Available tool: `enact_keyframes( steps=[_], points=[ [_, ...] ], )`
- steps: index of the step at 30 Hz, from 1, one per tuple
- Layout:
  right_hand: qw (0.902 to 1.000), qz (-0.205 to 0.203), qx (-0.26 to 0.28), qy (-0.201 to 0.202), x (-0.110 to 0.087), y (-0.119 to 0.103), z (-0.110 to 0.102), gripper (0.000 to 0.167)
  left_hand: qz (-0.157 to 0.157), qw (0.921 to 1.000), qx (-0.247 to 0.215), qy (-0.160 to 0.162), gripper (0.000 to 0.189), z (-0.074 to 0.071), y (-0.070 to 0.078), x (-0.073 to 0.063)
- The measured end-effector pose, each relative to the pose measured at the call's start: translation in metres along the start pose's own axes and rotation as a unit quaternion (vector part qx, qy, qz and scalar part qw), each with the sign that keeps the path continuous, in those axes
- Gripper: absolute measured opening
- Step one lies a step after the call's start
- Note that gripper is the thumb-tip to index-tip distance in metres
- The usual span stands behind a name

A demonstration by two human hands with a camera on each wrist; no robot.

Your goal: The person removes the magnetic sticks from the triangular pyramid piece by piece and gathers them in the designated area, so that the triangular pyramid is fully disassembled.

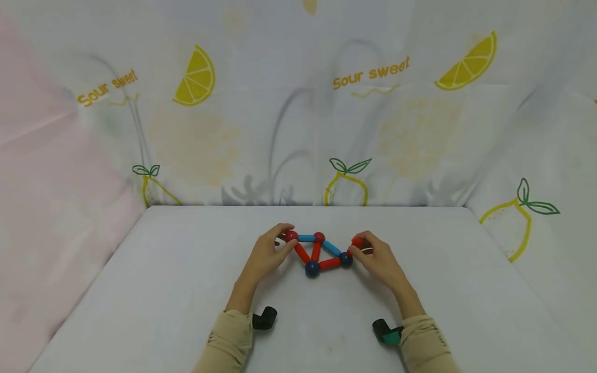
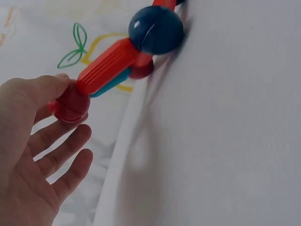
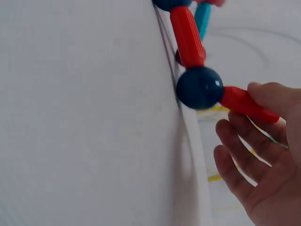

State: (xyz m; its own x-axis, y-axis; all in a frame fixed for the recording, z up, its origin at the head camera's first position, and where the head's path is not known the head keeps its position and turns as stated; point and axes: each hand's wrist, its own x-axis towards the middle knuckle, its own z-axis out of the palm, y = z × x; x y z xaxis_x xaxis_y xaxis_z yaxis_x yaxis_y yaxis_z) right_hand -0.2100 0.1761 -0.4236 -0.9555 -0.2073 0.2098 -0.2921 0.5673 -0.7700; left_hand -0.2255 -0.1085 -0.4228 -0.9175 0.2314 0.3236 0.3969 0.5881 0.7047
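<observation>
A flat frame of red and blue rods joined by balls lies between my two hands. My left hand (image 1: 268, 254) pinches the red ball (image 2: 70, 103) at its left corner between thumb and finger, the other fingers loosely spread. At the right end my right hand (image 1: 379, 259) pinches a red rod (image 3: 244, 103), which meets a dark blue ball (image 3: 200, 87). Another dark blue ball (image 1: 312, 269) forms the near corner, and a second red ball (image 1: 319, 237) the far one. Two light blue rods, one of them this blue rod (image 1: 331, 248), run along the far side.
The white table (image 1: 317, 331) reaches back to a hanging cloth (image 1: 280, 124) printed with lemons. Black camera mounts, such as this left mount (image 1: 265, 318), stick out from both sleeves over the table.
</observation>
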Motion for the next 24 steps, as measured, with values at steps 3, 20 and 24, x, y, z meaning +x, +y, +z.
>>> enact_keyframes(
  steps=[3,20,24],
  points=[
    [0.9994,0.009,-0.010,-0.032,-0.003,0.010,-0.011,0.023,-0.019,0.9996,-0.006,-0.022,0.035,-0.007,-0.013,-0.006],
    [0.9896,-0.064,-0.125,-0.033,0.004,-0.012,-0.001,0.016,-0.040,0.9969,-0.039,-0.056,0.030,-0.002,-0.044,-0.018],
    [0.9810,-0.127,-0.140,-0.043,0.019,-0.032,0.026,0.020,-0.019,0.9970,-0.054,-0.053,0.031,0.000,-0.045,-0.019]
  ],
)
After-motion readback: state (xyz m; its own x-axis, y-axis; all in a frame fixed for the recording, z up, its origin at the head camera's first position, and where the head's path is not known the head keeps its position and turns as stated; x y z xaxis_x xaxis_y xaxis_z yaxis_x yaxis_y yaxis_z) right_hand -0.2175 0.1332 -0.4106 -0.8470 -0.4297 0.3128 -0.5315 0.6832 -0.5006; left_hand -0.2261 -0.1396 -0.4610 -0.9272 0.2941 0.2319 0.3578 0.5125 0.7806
